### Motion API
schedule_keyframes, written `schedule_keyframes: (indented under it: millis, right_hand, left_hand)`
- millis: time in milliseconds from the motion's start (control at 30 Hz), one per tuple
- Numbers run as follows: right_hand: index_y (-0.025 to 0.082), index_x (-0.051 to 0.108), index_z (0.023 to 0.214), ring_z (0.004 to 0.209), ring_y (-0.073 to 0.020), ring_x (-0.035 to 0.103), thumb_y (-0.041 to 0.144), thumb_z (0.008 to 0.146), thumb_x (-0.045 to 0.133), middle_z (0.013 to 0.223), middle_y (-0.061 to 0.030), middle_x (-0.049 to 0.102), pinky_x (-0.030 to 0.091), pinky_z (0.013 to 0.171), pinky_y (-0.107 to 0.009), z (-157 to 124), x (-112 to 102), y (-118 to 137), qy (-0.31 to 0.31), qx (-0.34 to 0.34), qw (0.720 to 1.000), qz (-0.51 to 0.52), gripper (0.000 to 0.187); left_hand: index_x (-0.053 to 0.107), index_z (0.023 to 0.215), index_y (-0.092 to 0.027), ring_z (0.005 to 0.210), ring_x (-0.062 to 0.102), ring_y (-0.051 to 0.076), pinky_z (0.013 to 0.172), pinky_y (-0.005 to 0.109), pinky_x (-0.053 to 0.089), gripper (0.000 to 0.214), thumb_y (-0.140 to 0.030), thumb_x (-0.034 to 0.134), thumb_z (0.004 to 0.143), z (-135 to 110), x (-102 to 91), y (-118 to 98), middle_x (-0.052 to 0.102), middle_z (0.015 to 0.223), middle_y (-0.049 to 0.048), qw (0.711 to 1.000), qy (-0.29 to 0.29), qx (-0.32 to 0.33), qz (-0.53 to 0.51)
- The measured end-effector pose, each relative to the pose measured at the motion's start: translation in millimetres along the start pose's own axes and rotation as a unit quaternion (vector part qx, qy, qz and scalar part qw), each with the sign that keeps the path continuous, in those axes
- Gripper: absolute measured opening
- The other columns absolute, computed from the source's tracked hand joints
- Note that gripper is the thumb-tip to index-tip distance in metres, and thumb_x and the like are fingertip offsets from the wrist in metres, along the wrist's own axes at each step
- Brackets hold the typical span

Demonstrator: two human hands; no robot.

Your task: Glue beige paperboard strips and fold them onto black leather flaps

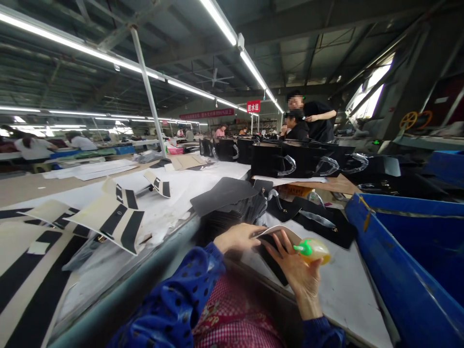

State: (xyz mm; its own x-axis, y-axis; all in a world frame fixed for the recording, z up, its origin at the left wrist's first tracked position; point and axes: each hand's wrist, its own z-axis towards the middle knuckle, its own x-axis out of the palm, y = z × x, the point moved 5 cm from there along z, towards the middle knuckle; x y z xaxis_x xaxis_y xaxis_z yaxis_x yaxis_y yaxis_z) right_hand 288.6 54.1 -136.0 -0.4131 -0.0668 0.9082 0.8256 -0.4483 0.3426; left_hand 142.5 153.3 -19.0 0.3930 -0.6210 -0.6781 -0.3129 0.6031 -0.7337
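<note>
My left hand (239,237) pinches the edge of a curved bag panel (286,231), dark on one face and pale on the other. My right hand (299,270) presses its fingers against the same panel. Between thumb and palm it also holds a squeeze glue bottle (319,251) of yellowish liquid, its green nozzle pointing left. Just beyond my hands, a stack of dark grey panels (232,193) sits on the table. Black bag pieces (322,224) with plastic-wrapped handles lie behind the bottle.
A large blue bin (395,256) stands close on my right. Striped cream-and-black pieces (112,222) lie on the paper-covered table (174,203) at left. Black bags (268,159) stand in a row farther back. Two people (311,118) are behind them.
</note>
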Motion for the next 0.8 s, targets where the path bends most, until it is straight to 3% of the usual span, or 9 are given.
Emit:
schedule_keyframes:
  millis: [133, 300, 433, 567, 667, 800]
  right_hand:
    - [0.028, 0.074, 0.107, 0.144, -0.0451, 0.032, 0.068, 0.056, 0.090, 0.149, -0.0149, 0.050, 0.011, 0.113, -0.078, 0, 1, 7, -0.010, -0.011, 1.000, -0.015, 0.067]
    - [0.032, 0.075, 0.106, 0.142, -0.0437, 0.037, 0.069, 0.056, 0.089, 0.148, -0.0130, 0.051, 0.009, 0.113, -0.077, -4, 21, 36, -0.025, -0.049, 0.996, -0.074, 0.065]
    - [0.032, 0.073, 0.114, 0.134, -0.0394, 0.048, 0.076, 0.053, 0.086, 0.143, -0.0109, 0.056, 0.028, 0.111, -0.073, -4, 42, 53, -0.061, -0.091, 0.983, -0.148, 0.077]
    - [0.029, 0.073, 0.112, 0.101, -0.0239, 0.069, 0.062, 0.056, 0.092, 0.118, -0.0043, 0.071, 0.059, 0.091, -0.042, -7, 64, 55, -0.094, -0.160, 0.964, -0.193, 0.068]
    - [0.027, 0.073, 0.106, 0.091, -0.0190, 0.071, 0.043, 0.057, 0.097, 0.102, -0.0003, 0.074, 0.061, 0.082, -0.029, -21, 86, 50, -0.078, -0.206, 0.954, -0.206, 0.057]
    - [0.022, 0.073, 0.112, 0.089, -0.0224, 0.073, 0.025, 0.063, 0.093, 0.107, -0.0050, 0.074, 0.062, 0.083, -0.031, -49, 105, 44, -0.028, -0.239, 0.908, -0.342, 0.053]
  left_hand:
    - [0.068, 0.118, -0.019, 0.119, 0.062, 0.027, 0.106, 0.052, 0.047, 0.025, -0.030, 0.066, 0.095, 1, 3.9, 11, 0.066, 0.129, 0.0089, 0.997, -0.028, -0.049, -0.052]
    - [0.068, 0.108, -0.013, 0.096, 0.069, 0.022, 0.086, 0.042, 0.058, 0.027, -0.037, 0.064, 0.096, -16, 1.0, 17, 0.071, 0.108, 0.0060, 0.968, -0.076, -0.106, -0.215]
    - [0.069, 0.102, -0.012, 0.085, 0.072, 0.019, 0.083, 0.037, 0.058, 0.028, -0.039, 0.067, 0.093, -45, 8.4, 13, 0.075, 0.096, 0.0067, 0.912, -0.128, -0.126, -0.369]
    - [0.072, 0.098, -0.010, 0.088, 0.074, 0.027, 0.084, 0.037, 0.057, 0.043, -0.046, 0.082, 0.075, -72, 28.0, 3, 0.079, 0.092, 0.0118, 0.846, -0.188, -0.127, -0.483]
    - [0.074, 0.097, -0.011, 0.089, 0.074, 0.029, 0.083, 0.039, 0.057, 0.049, -0.048, 0.086, 0.067, -85, 40.3, -9, 0.080, 0.091, 0.0126, 0.806, -0.221, -0.115, -0.537]
    - [0.077, 0.095, -0.013, 0.081, 0.074, 0.027, 0.075, 0.036, 0.058, 0.052, -0.049, 0.090, 0.061, -98, 40.4, -28, 0.080, 0.089, 0.0104, 0.774, -0.249, -0.074, -0.578]
